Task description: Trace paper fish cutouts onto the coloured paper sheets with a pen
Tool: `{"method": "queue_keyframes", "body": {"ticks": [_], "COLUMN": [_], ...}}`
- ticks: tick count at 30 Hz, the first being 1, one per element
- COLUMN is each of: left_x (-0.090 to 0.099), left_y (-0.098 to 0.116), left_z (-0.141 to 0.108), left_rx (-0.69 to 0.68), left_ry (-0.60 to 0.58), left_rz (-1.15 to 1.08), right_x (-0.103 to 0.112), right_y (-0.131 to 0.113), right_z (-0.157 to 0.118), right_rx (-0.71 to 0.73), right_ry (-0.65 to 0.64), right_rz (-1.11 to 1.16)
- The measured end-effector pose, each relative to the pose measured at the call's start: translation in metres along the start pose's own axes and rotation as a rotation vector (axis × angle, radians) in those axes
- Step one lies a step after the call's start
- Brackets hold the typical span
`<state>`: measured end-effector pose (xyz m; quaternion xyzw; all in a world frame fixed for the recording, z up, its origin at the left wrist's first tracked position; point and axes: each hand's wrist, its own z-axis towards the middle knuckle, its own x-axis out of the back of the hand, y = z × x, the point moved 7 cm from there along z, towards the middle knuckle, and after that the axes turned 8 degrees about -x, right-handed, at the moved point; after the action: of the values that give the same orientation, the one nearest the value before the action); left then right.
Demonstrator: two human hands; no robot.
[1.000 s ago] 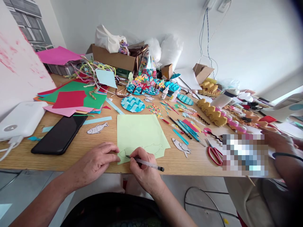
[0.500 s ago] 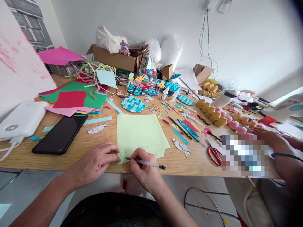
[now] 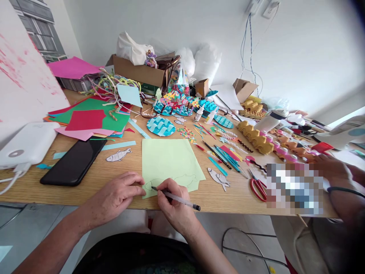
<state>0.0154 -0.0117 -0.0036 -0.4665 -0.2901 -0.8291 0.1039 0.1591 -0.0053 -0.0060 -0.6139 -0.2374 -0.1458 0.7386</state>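
Note:
A pale green sheet of paper lies at the table's front edge, with faint fish outlines drawn along its lower part. My right hand grips a black-capped pen, its tip on the head end of the left fish outline. Fingers of my left hand rest on the paper's lower left edge, spread loosely and holding nothing. A cut-out paper fish lies left of the sheet, and a pair of joined fish cut-outs to its right.
Left are a black phone, a white power bank and coloured paper. Red-handled scissors, pencils and glue bottles lie to the right. Another person's hand is at the far right, beside egg-carton pieces.
The pen tip has shifted slightly up and left on the fish outline, and the pen's back end has dipped a little. My left hand stays in place on the paper.

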Motion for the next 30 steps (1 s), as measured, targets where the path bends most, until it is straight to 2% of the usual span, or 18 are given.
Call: {"method": "queue_keyframes", "body": {"ticks": [30], "left_x": [-0.0012], "left_y": [-0.0017], "left_z": [0.0004], "left_rx": [0.001], "left_ry": [-0.01], "left_rz": [-0.01], "right_x": [-0.0059], "right_y": [-0.0008], "right_z": [0.0001], "right_rx": [0.038], "right_ry": [-0.001], "right_rz": [-0.065]}}
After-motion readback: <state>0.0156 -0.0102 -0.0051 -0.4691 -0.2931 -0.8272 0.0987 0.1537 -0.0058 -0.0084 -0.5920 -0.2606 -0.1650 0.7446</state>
